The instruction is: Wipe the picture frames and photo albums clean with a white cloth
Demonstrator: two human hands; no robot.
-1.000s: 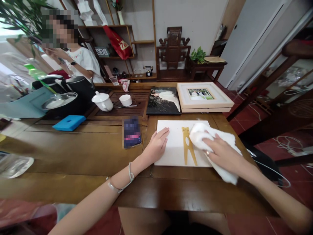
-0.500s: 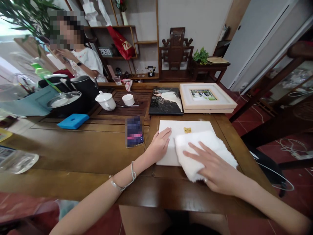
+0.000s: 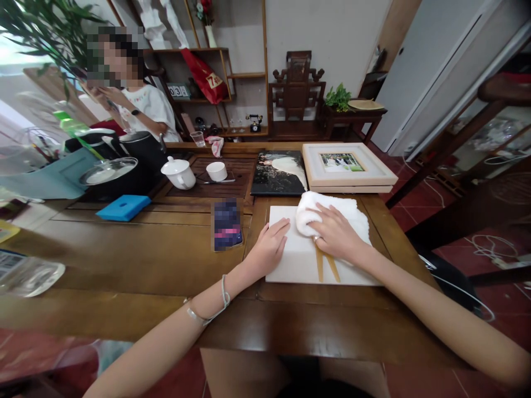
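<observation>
A white board (image 3: pixel 286 265) lies flat on the wooden table near its front edge. My left hand (image 3: pixel 270 247) rests on the board's left side with its fingers stretched out, holding nothing. Under my right hand (image 3: pixel 335 232) is a fluffy white towel (image 3: pixel 357 213), bunched in its fingers and pressed onto the upper right part of the board. Two tan strips (image 3: pixel 319 264) of a figure on the board show below that hand. The towel and hand hide the rest of the figure.
A phone (image 3: pixel 226 225) lies left of the board. Beyond it are a dark photo panel (image 3: pixel 279 176) and a stack of pale picture frames (image 3: pixel 348 181). A lidded white teacup (image 3: pixel 178 172), a blue block (image 3: pixel 123 208) and a black pot (image 3: pixel 110 178) stand left. Another person (image 3: pixel 151 108) sits across the table.
My right hand has pushed the towel away from me, toward the board's far edge. The figure's lower strips are now uncovered and its top is covered. My left hand has stayed put.
</observation>
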